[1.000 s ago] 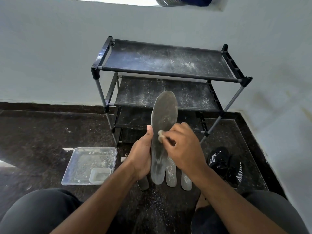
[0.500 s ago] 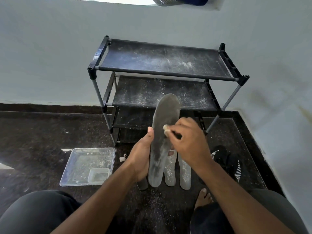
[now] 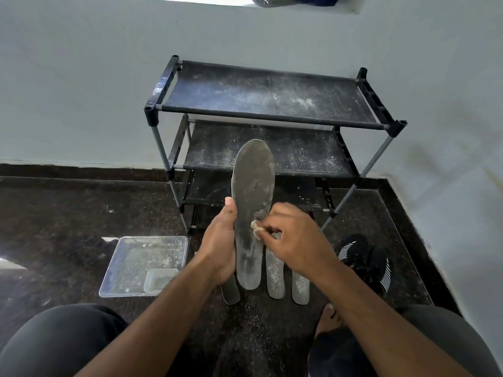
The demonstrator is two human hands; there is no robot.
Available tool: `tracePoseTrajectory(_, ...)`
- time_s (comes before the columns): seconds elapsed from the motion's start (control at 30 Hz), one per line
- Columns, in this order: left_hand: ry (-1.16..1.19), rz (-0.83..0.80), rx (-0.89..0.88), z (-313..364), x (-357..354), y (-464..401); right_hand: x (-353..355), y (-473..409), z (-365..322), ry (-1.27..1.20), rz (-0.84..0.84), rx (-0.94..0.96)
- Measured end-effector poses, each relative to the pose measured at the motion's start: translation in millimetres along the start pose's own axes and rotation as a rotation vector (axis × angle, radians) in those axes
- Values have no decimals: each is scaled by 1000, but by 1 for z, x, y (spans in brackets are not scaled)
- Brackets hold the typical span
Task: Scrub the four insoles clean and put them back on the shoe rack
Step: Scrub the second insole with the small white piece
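My left hand [image 3: 219, 248] grips a grey, dusty insole [image 3: 254, 191] by its left edge and holds it upright, toe up, in front of the black shoe rack [image 3: 266, 115]. My right hand [image 3: 296, 240] pinches a small pale scrubbing wad [image 3: 255, 227] against the insole's middle. Three more insoles lie on the dark floor under my hands: one [image 3: 230, 293] mostly hidden by my left hand, a second [image 3: 275, 278], and a third [image 3: 300, 291]. White powder dusts the rack's shelves.
A clear plastic tray [image 3: 128, 268] with a smaller clear dish [image 3: 159, 280] inside sits on the floor to the left. A black sneaker with white stripes [image 3: 367, 262] lies at the right near the wall. My knees and a bare foot [image 3: 328, 317] fill the bottom.
My right hand with the wad has slid down the insole from upper middle toward the centre. The insole has stayed upright in my left hand.
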State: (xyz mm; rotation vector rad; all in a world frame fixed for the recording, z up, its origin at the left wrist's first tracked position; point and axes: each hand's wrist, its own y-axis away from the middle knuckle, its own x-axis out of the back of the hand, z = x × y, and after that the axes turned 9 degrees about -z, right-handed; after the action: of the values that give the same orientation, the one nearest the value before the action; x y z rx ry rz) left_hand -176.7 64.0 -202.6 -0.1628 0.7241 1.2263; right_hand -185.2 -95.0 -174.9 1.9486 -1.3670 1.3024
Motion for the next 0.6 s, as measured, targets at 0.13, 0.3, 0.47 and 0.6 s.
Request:
tracePoseTrajectory(0.13, -25, -20, 3, -3, -4, -1, 10, -6, 8, 26, 197, -112)
tracePoseTrajectory(0.3, -67, 11, 7, -4, 1, -1, -4, 0, -3, 15, 9, -17)
tracePoseTrajectory(0.47, -75, -19, -6, -4, -5, 1, 6, -6, 6, 8, 182, -126)
tracePoseTrajectory(0.6, -81, -6, -13, -1, -2, 0, -1, -2, -1, -5, 82, -81)
